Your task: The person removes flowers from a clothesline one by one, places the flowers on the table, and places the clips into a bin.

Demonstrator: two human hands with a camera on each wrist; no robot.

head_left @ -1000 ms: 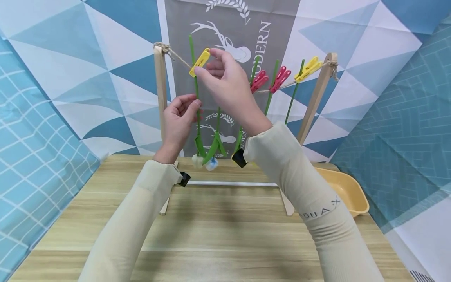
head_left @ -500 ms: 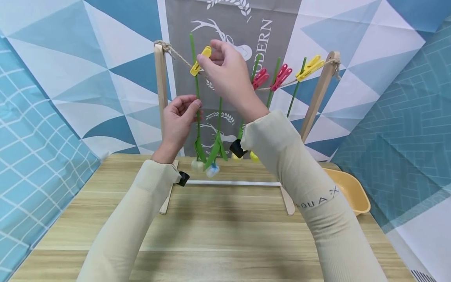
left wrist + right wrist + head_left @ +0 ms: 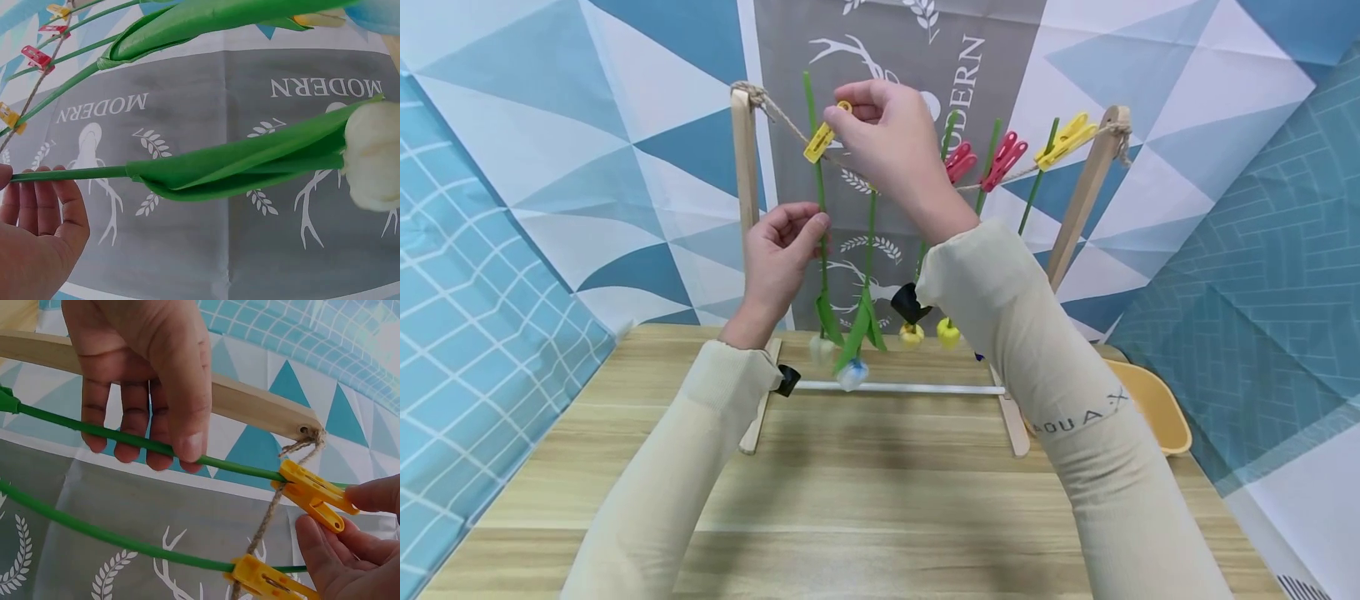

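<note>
My left hand [image 3: 782,250] pinches the green stem [image 3: 75,174] of an artificial white tulip [image 3: 375,156], which hangs bloom down at the left end of a twine line [image 3: 265,515]. Above it, my right hand [image 3: 898,146] holds a yellow clothespin [image 3: 312,487] by its handle ends, between thumb and finger. The clothespin's jaws sit over both stem and twine. In the right wrist view a second yellow clothespin [image 3: 269,578] grips the neighbouring stem, that of a blue-and-white tulip [image 3: 853,373]. The right forearm hides part of the flowers farther right.
Two wooden posts, left [image 3: 743,158] and right [image 3: 1086,187], carry the twine. Red clothespins [image 3: 1003,158] and another yellow clothespin [image 3: 1066,140] hold more stems. A white rod [image 3: 910,387] joins the posts low down. An orange tub [image 3: 1157,408] stands on the wooden table [image 3: 880,508] at right.
My right hand has drawn slightly up and to the right, its fingers now at the clothespin's far end instead of along its body. My left hand has stayed on the stem.
</note>
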